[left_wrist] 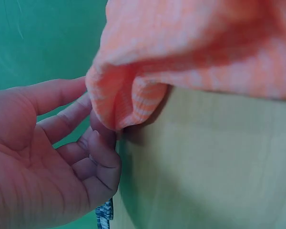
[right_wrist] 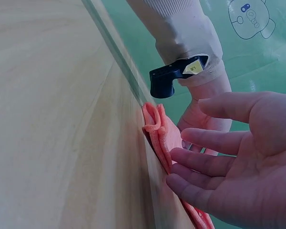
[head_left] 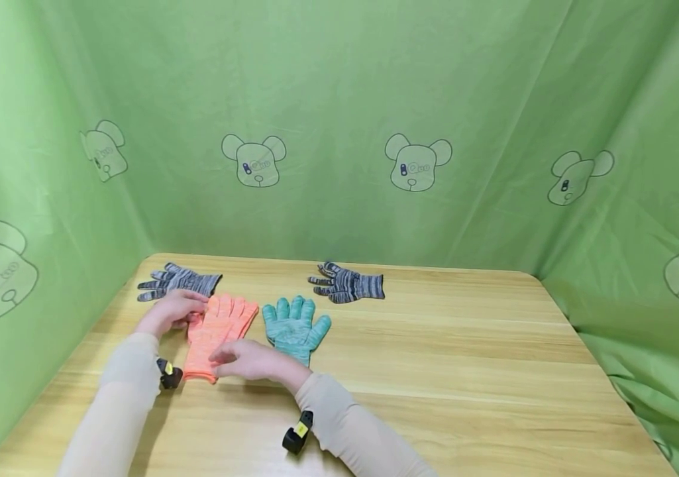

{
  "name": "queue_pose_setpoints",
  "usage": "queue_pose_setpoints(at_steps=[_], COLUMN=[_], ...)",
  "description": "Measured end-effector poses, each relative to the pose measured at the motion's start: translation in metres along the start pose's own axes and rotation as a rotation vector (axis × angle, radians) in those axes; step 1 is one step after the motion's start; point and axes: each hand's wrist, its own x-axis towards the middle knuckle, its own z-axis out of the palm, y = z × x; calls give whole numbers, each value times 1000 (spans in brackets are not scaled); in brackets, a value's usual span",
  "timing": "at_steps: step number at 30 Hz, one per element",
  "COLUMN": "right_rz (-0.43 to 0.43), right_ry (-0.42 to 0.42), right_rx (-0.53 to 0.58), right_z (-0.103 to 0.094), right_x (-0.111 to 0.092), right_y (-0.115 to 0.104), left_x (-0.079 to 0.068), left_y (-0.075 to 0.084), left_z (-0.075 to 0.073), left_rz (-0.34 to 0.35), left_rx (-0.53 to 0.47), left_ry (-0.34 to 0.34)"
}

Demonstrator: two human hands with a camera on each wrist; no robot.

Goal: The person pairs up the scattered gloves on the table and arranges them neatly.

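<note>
A pair of orange knit gloves lies stacked and slightly fanned, fingers pointing away and cuffs towards me. At their left edge, my left hand pinches the folded orange edge; its thumb tip is hidden behind the fabric. My right hand hovers by the right side of the cuffs with loosely bent fingers, and nothing is held in it. In the right wrist view its fingers spread beside the orange gloves. A teal knit glove lies palm up just right of the pair, its cuff partly behind my right wrist.
A grey-and-black striped glove lies at the table's back left, just beyond my left hand. Another striped glove lies further right near the back edge. A green curtain with bear-head prints surrounds the wooden table.
</note>
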Motion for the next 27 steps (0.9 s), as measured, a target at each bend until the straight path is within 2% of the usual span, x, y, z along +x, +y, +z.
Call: queue_pose_setpoints(at_steps=[10, 19, 27], right_rz=[4, 5, 53], right_ry=[5, 10, 25], right_rx=[-13, -36, -13], right_z=[1, 1, 3], right_x=[1, 2, 2], right_y=[2, 3, 2], left_x=[-2, 3, -1], left_y=[3, 5, 0], left_z=[4, 5, 1], left_rz=[9, -4, -20], left_rx=[65, 109, 87], left_ry=[32, 45, 48])
